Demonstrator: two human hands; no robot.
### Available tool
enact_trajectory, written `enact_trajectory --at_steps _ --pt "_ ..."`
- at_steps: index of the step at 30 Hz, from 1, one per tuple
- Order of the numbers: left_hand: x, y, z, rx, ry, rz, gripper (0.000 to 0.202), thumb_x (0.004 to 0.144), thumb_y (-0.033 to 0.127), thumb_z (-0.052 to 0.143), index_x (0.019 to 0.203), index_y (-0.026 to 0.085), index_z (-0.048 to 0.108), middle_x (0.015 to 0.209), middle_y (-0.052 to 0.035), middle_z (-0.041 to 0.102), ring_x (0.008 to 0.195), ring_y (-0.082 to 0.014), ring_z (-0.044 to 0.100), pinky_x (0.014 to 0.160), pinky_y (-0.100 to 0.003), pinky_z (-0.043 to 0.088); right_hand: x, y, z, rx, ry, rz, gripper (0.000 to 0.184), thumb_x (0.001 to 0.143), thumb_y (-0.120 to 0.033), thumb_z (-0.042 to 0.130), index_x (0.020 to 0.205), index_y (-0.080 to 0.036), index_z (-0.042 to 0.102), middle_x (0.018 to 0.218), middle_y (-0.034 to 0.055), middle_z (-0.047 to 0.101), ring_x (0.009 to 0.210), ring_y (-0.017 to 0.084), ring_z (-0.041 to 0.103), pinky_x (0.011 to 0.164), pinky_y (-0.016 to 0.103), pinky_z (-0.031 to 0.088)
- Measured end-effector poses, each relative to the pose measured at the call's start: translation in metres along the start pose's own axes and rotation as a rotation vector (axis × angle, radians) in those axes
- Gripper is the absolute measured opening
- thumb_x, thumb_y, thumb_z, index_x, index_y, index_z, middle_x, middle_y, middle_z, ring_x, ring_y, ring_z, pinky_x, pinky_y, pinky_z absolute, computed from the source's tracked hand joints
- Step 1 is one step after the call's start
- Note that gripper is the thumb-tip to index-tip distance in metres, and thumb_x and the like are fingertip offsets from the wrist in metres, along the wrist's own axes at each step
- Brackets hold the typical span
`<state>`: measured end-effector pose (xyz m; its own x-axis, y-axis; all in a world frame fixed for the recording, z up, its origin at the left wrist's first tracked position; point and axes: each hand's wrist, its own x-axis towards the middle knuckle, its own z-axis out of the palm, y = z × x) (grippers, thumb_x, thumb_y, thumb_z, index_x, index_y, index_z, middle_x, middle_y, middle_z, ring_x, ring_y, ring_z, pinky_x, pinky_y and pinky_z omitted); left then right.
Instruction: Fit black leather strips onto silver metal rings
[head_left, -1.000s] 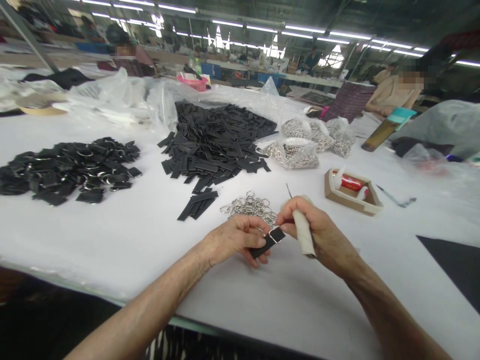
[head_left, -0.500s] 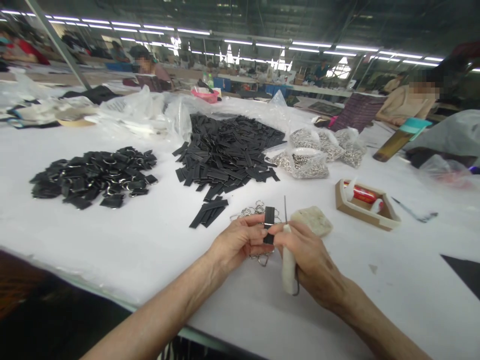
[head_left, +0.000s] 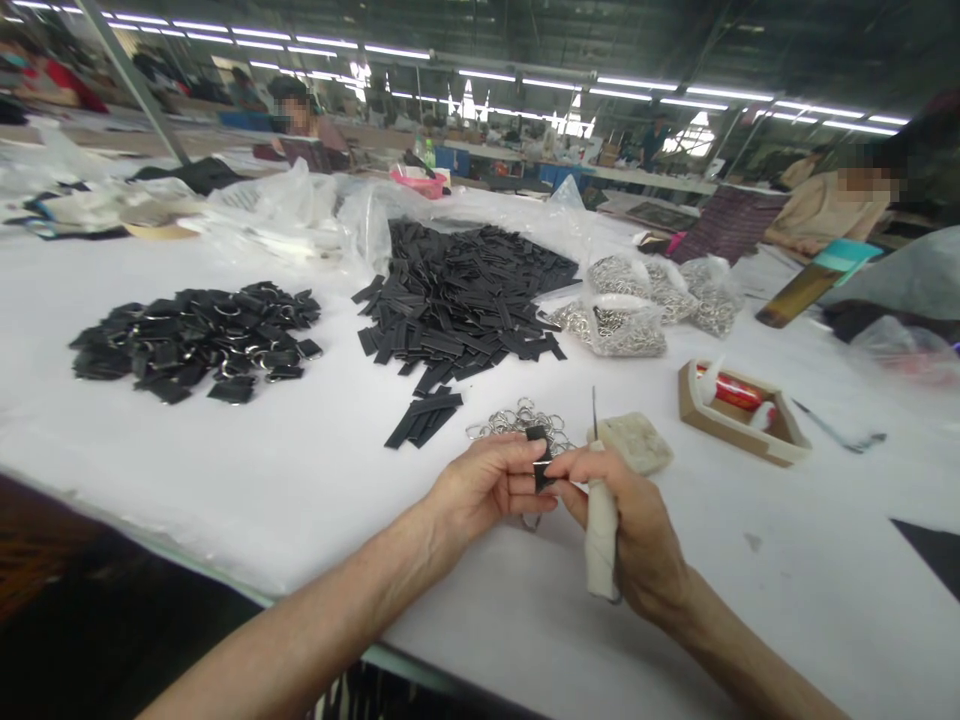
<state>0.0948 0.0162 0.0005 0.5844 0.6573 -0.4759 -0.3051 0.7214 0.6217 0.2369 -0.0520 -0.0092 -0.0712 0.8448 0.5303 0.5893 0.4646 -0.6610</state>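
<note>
My left hand (head_left: 480,485) pinches a short black strap piece (head_left: 541,478) with a metal ring on it, seen as a bright line across its middle. The thumb and index finger of my right hand (head_left: 641,520) touch the lower part of that strap. Held in the same right hand is an awl-like tool (head_left: 601,545) with a pale wrapped handle, its thin metal shaft pointing up. Loose metal rings (head_left: 523,412) lie behind and under my left hand. Beyond my right hand rests a pale, flat block (head_left: 641,442).
Black strips (head_left: 465,300) form a big heap, with a few strips (head_left: 426,416) nearer me. Ringed black pieces (head_left: 187,340) are piled left. Bags of rings (head_left: 628,330), a cardboard tray (head_left: 739,440) with a red tube, and a bottle (head_left: 806,290) stand right. People sit beyond.
The strap has tilted and now looks shorter, bent about the ring. My right fingers have moved to its lower end. The whole view has shifted slightly.
</note>
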Motion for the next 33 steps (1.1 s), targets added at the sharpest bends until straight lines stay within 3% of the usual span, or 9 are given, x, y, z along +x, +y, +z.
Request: enact_trajectory --at_steps 3,9,18,22,27,33 --pt "-0.001 -0.002 0.004 0.102 0.065 0.086 0.016 0.067 0.010 0.065 0.069 0.015 0.050 0.060 -0.0060 0.066 0.052 -0.0188 0.064 0.050 -0.029 0.052 0.004 -0.005 -0.001 0.001 0.081 0.112 0.011 0.080 -0.016 0.054 0.087 -0.023 0.051 0.085 0.0013 0.062 0.075 0.015 0.057 0.066 0.028 0.046" --pt "-0.005 -0.007 0.009 0.306 0.058 0.231 0.006 0.072 0.017 0.061 0.068 0.013 0.058 0.065 -0.0065 0.067 0.052 -0.0157 0.064 0.052 -0.026 0.053 0.010 -0.010 -0.004 -0.015 0.140 0.251 0.010 0.077 -0.018 0.058 0.083 -0.021 0.050 0.077 -0.0009 0.058 0.068 0.013 0.054 0.060 0.025 0.043" --pt "-0.011 -0.007 0.011 0.436 -0.085 0.257 0.021 0.071 0.021 0.063 0.090 0.014 0.061 0.076 -0.0059 0.067 0.067 -0.0200 0.066 0.060 -0.029 0.052 0.015 -0.010 -0.009 0.054 0.180 0.314 0.015 0.074 -0.012 0.056 0.080 -0.021 0.045 0.076 -0.0027 0.055 0.065 0.011 0.051 0.060 0.024 0.041" --pt "-0.011 -0.009 0.013 0.572 0.005 0.294 0.013 0.069 0.024 0.065 0.077 0.015 0.060 0.061 -0.0023 0.064 0.061 -0.0184 0.065 0.053 -0.025 0.049 0.014 -0.008 -0.006 0.157 0.156 0.357 0.015 0.074 -0.013 0.056 0.080 -0.022 0.045 0.075 -0.0022 0.054 0.068 0.013 0.050 0.062 0.026 0.041" --pt "-0.011 -0.009 0.015 0.575 0.052 0.283 0.015 0.072 0.027 0.062 0.070 0.012 0.057 0.070 -0.0055 0.065 0.059 -0.0162 0.063 0.055 -0.025 0.050 0.013 -0.004 -0.003 0.276 0.144 0.395 0.016 0.073 -0.014 0.056 0.080 -0.022 0.044 0.075 -0.0022 0.053 0.068 0.013 0.050 0.062 0.027 0.041" --pt "-0.012 -0.008 0.016 0.601 0.052 0.301 0.016 0.073 0.027 0.060 0.070 0.012 0.058 0.066 -0.0043 0.063 0.056 -0.0149 0.061 0.053 -0.025 0.049 0.012 0.002 -0.004 0.323 0.131 0.417 0.015 0.075 -0.018 0.058 0.084 -0.023 0.047 0.093 0.0014 0.058 0.073 0.015 0.053 0.065 0.031 0.042"
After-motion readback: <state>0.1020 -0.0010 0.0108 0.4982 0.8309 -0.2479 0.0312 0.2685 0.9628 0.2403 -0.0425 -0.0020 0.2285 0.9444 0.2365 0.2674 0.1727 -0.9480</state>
